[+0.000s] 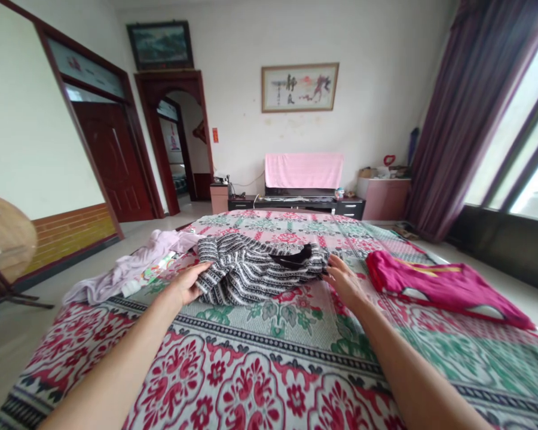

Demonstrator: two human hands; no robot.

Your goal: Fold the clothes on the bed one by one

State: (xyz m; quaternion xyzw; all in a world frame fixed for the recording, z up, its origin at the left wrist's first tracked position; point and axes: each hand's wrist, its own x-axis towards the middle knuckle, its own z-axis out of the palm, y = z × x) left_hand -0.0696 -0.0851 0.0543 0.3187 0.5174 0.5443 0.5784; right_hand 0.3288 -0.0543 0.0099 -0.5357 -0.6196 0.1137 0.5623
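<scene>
A black-and-white striped knit garment [251,266] lies bunched in the middle of a bed with a red, green and white patterned bedspread [269,358]. My left hand [189,282] rests against the garment's left edge, fingers stretched toward the fabric. At the garment's right edge is my right hand [343,279], its fingers extended and touching the knit. Neither hand has closed around the cloth.
A pale lilac garment [130,266] lies crumpled on the bed's left side and a magenta garment [434,283] on the right. A round wooden table [4,239] stands far left. A low TV cabinet [296,204] with a pink cloth stands beyond the bed; curtains and a window are right.
</scene>
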